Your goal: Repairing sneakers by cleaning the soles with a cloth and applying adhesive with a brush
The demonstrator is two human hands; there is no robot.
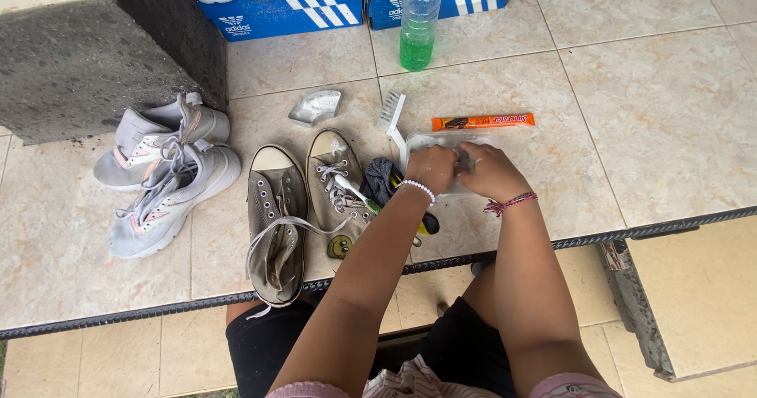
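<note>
My left hand point(430, 169) and my right hand point(490, 171) are both closed on a clear plastic container point(441, 141) lying on the tiled ledge. A white bead bracelet is on my left wrist, a red string on my right. Just left of my left hand lie a dark cloth point(381, 179) and a toothbrush point(351, 189) resting across a grey high-top canvas shoe point(337, 181). Its pair point(276, 221) lies beside it with loose laces. An orange snack wrapper point(482, 120) sits just beyond the container.
A white brush point(392, 119) and a crumpled clear wrapper point(315, 106) lie behind the shoes. A plastic bottle of green liquid point(418, 21) stands by blue shoe boxes point(281, 12). Two pale grey sneakers point(164, 179) lie at left beside a dark concrete block point(95, 51). The ledge edge point(142, 311) runs across.
</note>
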